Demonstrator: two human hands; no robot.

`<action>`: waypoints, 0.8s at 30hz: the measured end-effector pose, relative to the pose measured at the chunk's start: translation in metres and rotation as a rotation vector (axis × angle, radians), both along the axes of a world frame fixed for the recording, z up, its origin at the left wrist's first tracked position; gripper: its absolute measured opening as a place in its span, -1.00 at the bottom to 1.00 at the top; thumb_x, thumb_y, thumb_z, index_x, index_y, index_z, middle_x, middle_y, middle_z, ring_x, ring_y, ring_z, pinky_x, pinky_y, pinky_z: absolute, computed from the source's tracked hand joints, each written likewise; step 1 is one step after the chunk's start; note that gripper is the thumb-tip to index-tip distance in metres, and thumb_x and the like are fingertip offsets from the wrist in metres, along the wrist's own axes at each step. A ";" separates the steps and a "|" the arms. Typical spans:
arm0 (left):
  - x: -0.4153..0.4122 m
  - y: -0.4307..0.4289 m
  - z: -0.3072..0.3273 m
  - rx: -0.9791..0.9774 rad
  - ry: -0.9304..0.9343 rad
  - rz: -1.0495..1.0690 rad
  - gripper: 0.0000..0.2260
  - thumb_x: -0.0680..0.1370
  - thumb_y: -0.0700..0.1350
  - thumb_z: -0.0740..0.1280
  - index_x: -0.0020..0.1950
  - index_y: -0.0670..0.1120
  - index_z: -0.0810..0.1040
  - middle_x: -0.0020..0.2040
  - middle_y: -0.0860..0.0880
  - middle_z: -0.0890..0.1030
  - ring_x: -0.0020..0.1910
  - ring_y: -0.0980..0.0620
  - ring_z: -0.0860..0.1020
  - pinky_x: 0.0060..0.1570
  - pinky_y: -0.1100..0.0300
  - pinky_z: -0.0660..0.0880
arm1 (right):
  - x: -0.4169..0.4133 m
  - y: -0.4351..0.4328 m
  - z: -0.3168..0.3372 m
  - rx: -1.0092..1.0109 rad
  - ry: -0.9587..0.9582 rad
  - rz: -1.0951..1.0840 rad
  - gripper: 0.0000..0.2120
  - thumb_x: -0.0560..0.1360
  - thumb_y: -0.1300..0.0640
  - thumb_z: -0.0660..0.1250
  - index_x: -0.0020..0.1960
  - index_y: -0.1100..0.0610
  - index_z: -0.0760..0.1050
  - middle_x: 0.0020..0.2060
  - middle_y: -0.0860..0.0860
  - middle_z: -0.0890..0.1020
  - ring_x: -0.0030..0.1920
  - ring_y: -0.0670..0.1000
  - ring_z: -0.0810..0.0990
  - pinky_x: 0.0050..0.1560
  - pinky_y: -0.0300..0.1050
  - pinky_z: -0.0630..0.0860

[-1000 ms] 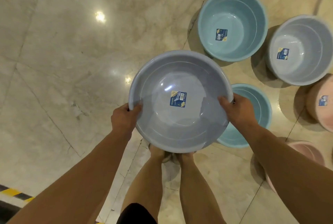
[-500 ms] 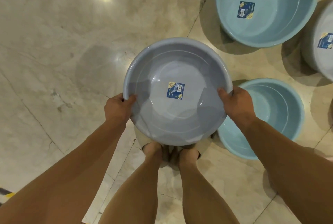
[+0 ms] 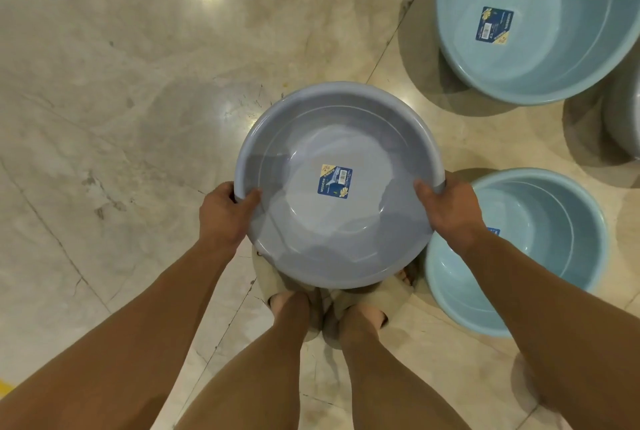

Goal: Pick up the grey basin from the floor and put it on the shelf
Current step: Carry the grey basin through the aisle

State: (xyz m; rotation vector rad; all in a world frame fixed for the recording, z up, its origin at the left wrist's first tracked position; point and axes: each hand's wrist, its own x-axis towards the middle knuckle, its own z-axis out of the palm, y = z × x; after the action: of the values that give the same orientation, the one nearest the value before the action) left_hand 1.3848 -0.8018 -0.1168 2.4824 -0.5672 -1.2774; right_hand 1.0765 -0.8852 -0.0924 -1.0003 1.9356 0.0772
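The grey basin point(image 3: 298, 139) is round, with a blue sticker on its inside bottom, and it hangs level above my feet. My left hand point(image 3: 223, 213) clamps its left rim, thumb over the edge. On the opposite rim my right hand point(image 3: 450, 210) holds it the same way. Both arms reach down toward it. No shelf is in view.
A large light-blue basin point(image 3: 533, 83) stands on the marble floor at the upper right. A smaller light-blue basin point(image 3: 568, 256) sits just right of my right wrist. Another grey basin point(image 3: 623, 125) shows at the right edge. Bare marble floor point(image 3: 121, 100) fills the left.
The view has tilted down and closer to the floor: the basins on the right have slid up and outward. The grey basin stays held in both hands over my feet.
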 end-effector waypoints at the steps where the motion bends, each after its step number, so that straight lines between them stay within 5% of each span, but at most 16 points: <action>1: 0.000 -0.002 0.005 -0.008 0.002 -0.006 -0.84 0.55 -0.06 0.44 0.02 -0.14 0.60 -0.21 0.00 0.60 -0.25 0.01 0.58 -0.27 0.17 0.50 | 0.000 -0.002 0.003 0.009 -0.002 -0.011 -0.63 0.60 0.00 0.31 0.31 0.19 0.50 -0.02 0.10 0.59 -0.07 0.15 0.57 -0.10 -0.03 0.50; 7: 0.007 -0.018 0.066 -0.059 0.007 -0.003 -0.80 0.56 -0.05 0.43 0.07 -0.15 0.59 -0.17 0.00 0.61 -0.21 0.01 0.59 -0.26 0.15 0.50 | 0.000 0.004 0.059 -0.010 -0.035 -0.139 -0.67 0.58 -0.02 0.32 0.21 0.20 0.55 -0.06 0.11 0.63 -0.09 0.15 0.61 -0.22 -0.12 0.47; 13: 0.009 -0.038 0.155 -0.095 -0.003 -0.107 -0.75 0.56 0.01 0.43 0.13 -0.13 0.59 -0.08 -0.05 0.63 -0.13 -0.07 0.61 -0.17 0.07 0.55 | -0.004 0.013 0.151 -0.085 -0.082 -0.207 -0.72 0.58 -0.03 0.33 0.18 0.12 0.57 -0.06 0.08 0.66 -0.08 0.11 0.66 -0.09 0.00 0.62; 16: 0.001 -0.051 0.195 -0.103 -0.030 -0.188 -0.77 0.57 0.02 0.42 0.11 -0.09 0.57 -0.07 -0.06 0.62 -0.12 -0.08 0.60 -0.16 0.07 0.53 | -0.011 0.018 0.191 -0.118 -0.089 -0.263 -0.75 0.59 -0.01 0.32 0.18 0.12 0.57 -0.07 0.08 0.66 -0.12 0.07 0.64 -0.23 -0.14 0.53; 24: -0.043 -0.083 0.260 -0.104 -0.012 -0.333 -0.80 0.55 0.01 0.43 -0.03 -0.12 0.56 -0.19 0.00 0.59 -0.20 -0.04 0.55 -0.28 0.14 0.44 | -0.058 0.040 0.243 -0.184 -0.091 -0.399 -0.83 0.59 -0.02 0.32 0.05 0.07 0.57 -0.21 -0.05 0.63 -0.15 0.08 0.64 -0.15 -0.05 0.52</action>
State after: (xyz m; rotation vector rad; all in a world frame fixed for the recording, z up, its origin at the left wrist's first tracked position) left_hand 1.3419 -0.8844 0.1427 2.3795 -1.0576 -1.3077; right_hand 1.0188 -0.8457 0.1508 -0.7020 2.0468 -0.3724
